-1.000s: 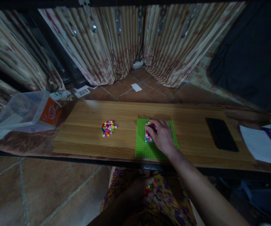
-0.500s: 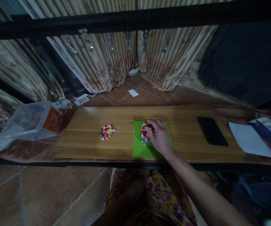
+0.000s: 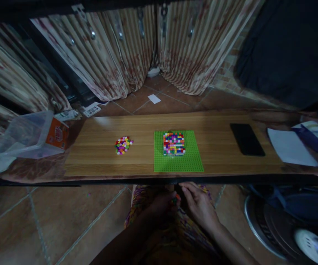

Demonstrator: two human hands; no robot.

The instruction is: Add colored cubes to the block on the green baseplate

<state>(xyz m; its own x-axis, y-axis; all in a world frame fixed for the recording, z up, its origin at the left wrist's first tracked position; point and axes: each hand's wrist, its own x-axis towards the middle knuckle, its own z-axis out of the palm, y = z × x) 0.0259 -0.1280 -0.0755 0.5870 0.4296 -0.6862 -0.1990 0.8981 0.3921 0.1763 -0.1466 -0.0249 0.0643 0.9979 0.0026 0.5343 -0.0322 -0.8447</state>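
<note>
A square block of many small coloured toy bricks (image 3: 173, 143) stands on a green studded baseplate (image 3: 179, 163) in the middle of the table. Below the table's front edge, over my lap, my left hand (image 3: 163, 203) is closed around several small toy bricks (image 3: 176, 198), with red, orange and green ones showing. Close to its right, my right hand (image 3: 199, 202) points its fingers towards the left one; thumb and forefinger are a little apart and nothing shows between them. A loose pile of small coloured bricks (image 3: 123, 145) lies left of the baseplate.
A black tablet-like slab (image 3: 247, 140) lies on the wooden table (image 3: 92, 154) at the right, with white paper (image 3: 291, 146) beyond it. A clear plastic tub (image 3: 29, 134) with an orange label rests at the far left. A round dark stool-like object (image 3: 272, 228) is low right.
My right hand has left the brick block and come down over my lap beside the left hand. The block is now fully uncovered. The whole view has tilted down slightly.
</note>
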